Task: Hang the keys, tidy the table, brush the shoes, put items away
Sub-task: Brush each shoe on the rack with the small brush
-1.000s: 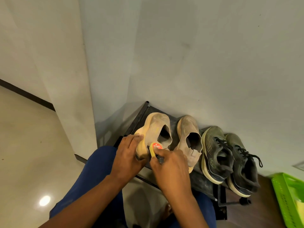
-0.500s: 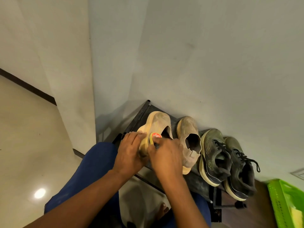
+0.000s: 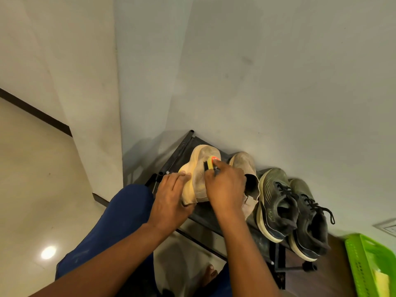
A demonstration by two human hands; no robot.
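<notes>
A blue-clad knee (image 3: 120,213) and a bare foot (image 3: 211,275) sit nearest, with both forearms reaching forward over them. The left hand (image 3: 171,200) wraps the heel end of the tan shoe (image 3: 200,168), fingers curled over its sole edge to steady it on the black rack (image 3: 184,144). The right hand (image 3: 225,185) grips a small yellow brush (image 3: 211,163) with dark bristles, pressing it against the shoe's upper near the toe. The shoe looks light and soft, its knit upper likely to buckle under the bristles, so the firmer sole rim at the heel seems the best place to hold, as the left hand does. The brush is small and probably stiff; a pinch on its back should serve. Just right of this shoe lies its mate (image 3: 246,174), collar slumped, then a pair of dark laced trainers (image 3: 293,211) side by side. A green basket (image 3: 360,254) stands at the far right edge. Beyond all this rises the plain wall (image 3: 257,71).
</notes>
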